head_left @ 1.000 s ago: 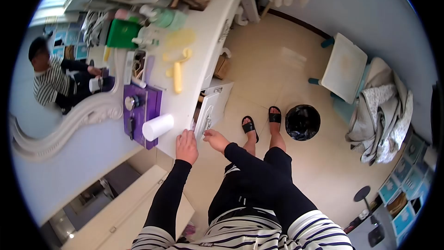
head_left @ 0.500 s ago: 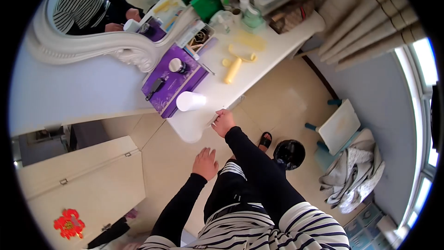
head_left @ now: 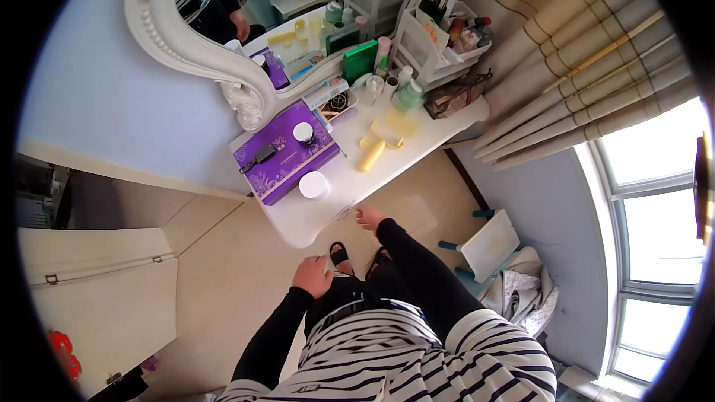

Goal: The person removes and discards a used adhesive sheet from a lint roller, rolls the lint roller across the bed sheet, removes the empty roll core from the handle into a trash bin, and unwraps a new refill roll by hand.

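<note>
My right hand point(head_left: 368, 218) is at the front edge of the white dressing table point(head_left: 298, 232), beside the carved ornament on its edge. Its fingers are loosely bent and apart, with nothing visible in them. Lower and further left, my left hand point(head_left: 313, 276) hangs over the floor in front of my body, fingers loose and holding nothing. Closest to the hands on the tabletop is a white cylindrical container point(head_left: 313, 185). Behind it lies a purple box point(head_left: 287, 150) carrying a small white-lidded jar point(head_left: 303, 132) and a dark hair clip or brush point(head_left: 258, 158).
A yellow roller-like object point(head_left: 372, 156), bottles and a green box point(head_left: 360, 61) stand further along the table. A white organizer point(head_left: 417, 48) is near the mirror point(head_left: 194, 59). To the right are a small stool point(head_left: 489, 243), grey cloth point(head_left: 525, 294) and curtains point(head_left: 551, 82).
The view has turned and shifted, so the window shows more. I stand more upright, both feet visible. My right hand has come slightly away from the table edge; my left fingers are less spread.
</note>
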`<act>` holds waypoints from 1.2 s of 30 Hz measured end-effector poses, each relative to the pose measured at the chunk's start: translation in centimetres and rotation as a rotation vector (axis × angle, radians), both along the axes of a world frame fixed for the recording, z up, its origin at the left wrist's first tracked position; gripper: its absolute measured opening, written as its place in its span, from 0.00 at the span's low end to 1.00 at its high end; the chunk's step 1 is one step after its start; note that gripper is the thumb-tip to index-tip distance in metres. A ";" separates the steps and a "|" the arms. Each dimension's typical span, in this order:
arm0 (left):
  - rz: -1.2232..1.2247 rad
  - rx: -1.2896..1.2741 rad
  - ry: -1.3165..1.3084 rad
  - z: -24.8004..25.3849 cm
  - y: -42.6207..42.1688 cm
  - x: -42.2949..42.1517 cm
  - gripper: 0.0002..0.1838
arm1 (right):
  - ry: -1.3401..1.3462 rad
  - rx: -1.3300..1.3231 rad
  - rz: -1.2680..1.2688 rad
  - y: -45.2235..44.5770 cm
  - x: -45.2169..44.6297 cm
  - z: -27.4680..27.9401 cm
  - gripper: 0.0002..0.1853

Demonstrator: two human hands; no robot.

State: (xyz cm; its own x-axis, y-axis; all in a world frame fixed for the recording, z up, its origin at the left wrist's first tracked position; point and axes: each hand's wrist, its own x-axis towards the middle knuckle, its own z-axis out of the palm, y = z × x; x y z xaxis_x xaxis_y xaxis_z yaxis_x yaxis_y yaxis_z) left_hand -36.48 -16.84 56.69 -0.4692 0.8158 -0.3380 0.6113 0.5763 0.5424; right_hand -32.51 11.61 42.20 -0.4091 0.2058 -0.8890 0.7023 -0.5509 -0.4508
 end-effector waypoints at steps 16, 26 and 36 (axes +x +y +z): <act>0.128 0.112 0.019 -0.1 23.1 -5.3 0.25 | 0.097 0.802 0.072 21.1 3.2 5.5 0.18; 0.534 -0.090 0.068 -4.8 35.9 -12.1 0.29 | 0.182 0.824 0.468 28.6 -1.0 9.2 0.18; 0.536 -0.263 0.161 -8.0 37.8 -13.4 0.21 | 0.106 0.465 0.536 24.9 -1.3 5.7 0.23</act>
State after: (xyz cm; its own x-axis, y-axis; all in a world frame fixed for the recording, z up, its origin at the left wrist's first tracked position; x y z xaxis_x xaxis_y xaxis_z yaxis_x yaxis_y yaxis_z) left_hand -49.88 20.96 48.70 -0.8524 0.3514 -0.3873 0.2620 0.9279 0.2653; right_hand -33.81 36.56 47.94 -0.6392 0.3005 -0.7079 0.7620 0.1237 -0.6356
